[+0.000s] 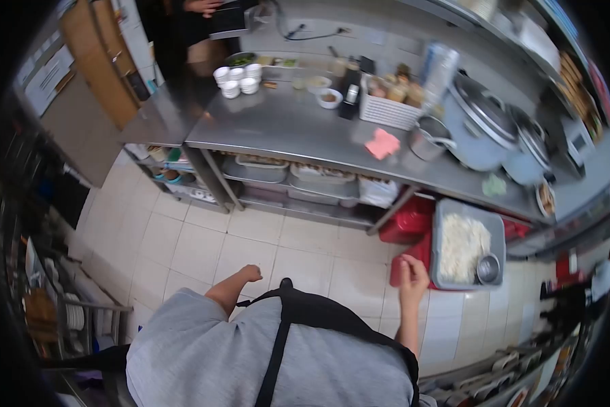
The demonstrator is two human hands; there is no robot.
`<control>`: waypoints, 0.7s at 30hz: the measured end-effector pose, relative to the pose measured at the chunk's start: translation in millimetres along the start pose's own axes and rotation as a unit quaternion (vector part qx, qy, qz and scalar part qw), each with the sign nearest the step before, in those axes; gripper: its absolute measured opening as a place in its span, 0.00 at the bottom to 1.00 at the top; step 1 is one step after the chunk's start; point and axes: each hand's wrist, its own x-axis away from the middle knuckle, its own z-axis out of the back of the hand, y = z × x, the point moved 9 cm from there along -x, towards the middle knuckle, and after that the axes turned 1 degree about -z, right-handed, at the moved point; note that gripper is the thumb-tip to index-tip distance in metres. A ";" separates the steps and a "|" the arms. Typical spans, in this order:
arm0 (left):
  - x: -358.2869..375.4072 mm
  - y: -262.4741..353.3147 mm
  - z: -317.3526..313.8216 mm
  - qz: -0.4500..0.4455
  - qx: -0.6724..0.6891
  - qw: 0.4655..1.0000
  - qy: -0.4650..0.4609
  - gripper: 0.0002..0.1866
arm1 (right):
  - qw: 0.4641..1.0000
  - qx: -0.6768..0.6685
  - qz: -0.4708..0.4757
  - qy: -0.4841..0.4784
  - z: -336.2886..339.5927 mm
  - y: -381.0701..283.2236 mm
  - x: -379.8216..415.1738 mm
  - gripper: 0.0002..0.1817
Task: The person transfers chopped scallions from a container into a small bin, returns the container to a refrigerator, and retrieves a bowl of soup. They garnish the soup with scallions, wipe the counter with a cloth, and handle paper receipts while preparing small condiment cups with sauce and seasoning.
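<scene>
My left hand (252, 273) hangs over the tiled floor in front of my body, its fingers curled in and nothing visible in them. Raised on the other side is my right hand (413, 273), with loosely bent fingers and nothing seen in it. It is nearest to a grey tub (441, 275) of white, crumbly food (462, 247), but apart from it. A metal bowl (487, 268) rests in that food. Under and beside the tub are red containers (408, 224).
A steel counter (264, 125) carries white cups (240, 81), a white basket (390, 112), a pink cloth (382, 144), a metal pot (430, 138) and large lidded cookers (478, 122). Trays (322, 183) sit on its lower shelf. One person (203, 41) stands beyond the counter, another (600, 281) far right.
</scene>
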 end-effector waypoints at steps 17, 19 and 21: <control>-45.5 -90.8 233.6 0.069 0.434 0.867 0.233 0.16 | 0.969 0.092 0.142 -0.178 -231.3 -23.9 -179.5 0.07; -65.9 -62.6 275.0 0.051 0.412 0.883 0.219 0.16 | 0.967 0.097 0.172 -0.164 -224.7 -14.0 -214.7 0.08; -77.5 -25.8 330.0 -0.076 0.343 0.889 0.292 0.14 | 0.966 0.142 0.165 -0.142 -215.0 10.4 -260.7 0.09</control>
